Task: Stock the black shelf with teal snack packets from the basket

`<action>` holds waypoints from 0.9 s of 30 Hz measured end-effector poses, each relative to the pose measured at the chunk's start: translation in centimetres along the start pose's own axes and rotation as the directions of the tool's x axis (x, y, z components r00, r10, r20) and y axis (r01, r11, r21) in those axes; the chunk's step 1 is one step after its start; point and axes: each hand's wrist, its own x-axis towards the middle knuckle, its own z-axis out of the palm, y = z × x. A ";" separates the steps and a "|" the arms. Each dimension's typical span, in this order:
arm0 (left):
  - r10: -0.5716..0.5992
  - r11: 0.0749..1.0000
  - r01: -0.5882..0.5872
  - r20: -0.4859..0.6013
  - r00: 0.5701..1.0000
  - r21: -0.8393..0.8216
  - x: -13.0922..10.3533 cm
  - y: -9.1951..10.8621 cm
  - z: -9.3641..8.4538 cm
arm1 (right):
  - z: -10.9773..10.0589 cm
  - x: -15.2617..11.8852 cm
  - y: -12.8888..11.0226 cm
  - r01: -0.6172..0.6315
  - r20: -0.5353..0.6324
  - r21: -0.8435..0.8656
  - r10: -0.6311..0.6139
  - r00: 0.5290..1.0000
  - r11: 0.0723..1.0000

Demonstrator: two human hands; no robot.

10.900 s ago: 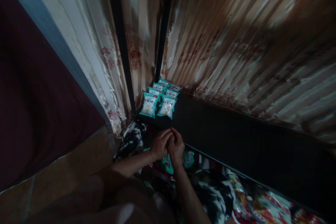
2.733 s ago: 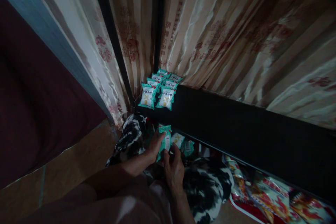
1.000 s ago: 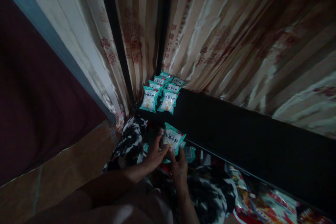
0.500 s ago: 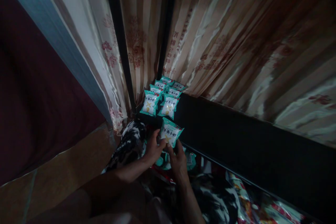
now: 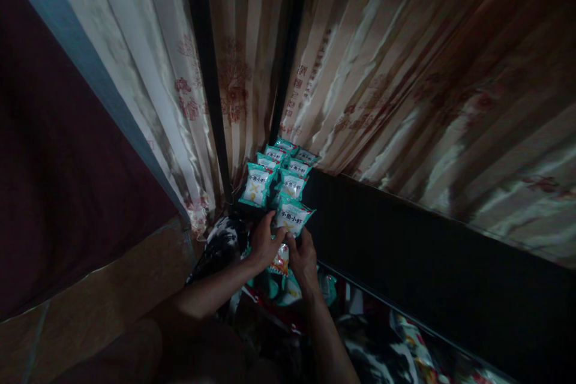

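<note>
Between my two hands is a small teal-and-white snack bag [image 5: 293,216] with dark lettering, its printed face up. My left hand [image 5: 265,244] grips its left lower side, thumb on the front. On the lower right side, my right hand [image 5: 302,257] closes around the bag, fingers partly hidden behind it. Just beyond, matching bags stand in two rows on a black shelf [image 5: 382,216]; the nearest are a left-row bag [image 5: 257,185] and a right-row bag [image 5: 292,185]. The held bag overlaps the lower edge of the right row; whether they touch I cannot tell.
Below my hands lie more teal bags [image 5: 327,288] and an orange-and-white packet [image 5: 281,261]. Colourful packages [image 5: 414,336] sit under the shelf's front edge at lower right. Printed curtains [image 5: 369,72] and dark posts [image 5: 207,72] border the shelf. Tiled floor [image 5: 112,288] shows at left.
Both hands have moved the held bag forward, closer to the right row on the shelf. The orange-and-white packet below my hands has come into sight. The view has tilted slightly.
</note>
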 end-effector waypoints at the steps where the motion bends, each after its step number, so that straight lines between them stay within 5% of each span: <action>1: 0.011 1.000 -0.011 -0.002 1.000 0.012 0.2 0.0 0.0 | 0.1 0.3 0.0 0.014 -0.005 0.001 -0.014 1.000 1.000; 16: 0.190 0.976 -0.185 -0.036 0.981 0.118 2.9 -1.3 0.6 | 1.2 3.0 0.6 0.007 -0.023 -0.023 -0.008 1.000 1.000; 27: 0.134 0.991 -0.134 -0.002 0.991 -0.010 3.1 -1.0 1.1 | 1.4 3.8 0.8 0.029 -0.026 -0.017 -0.029 0.999 0.999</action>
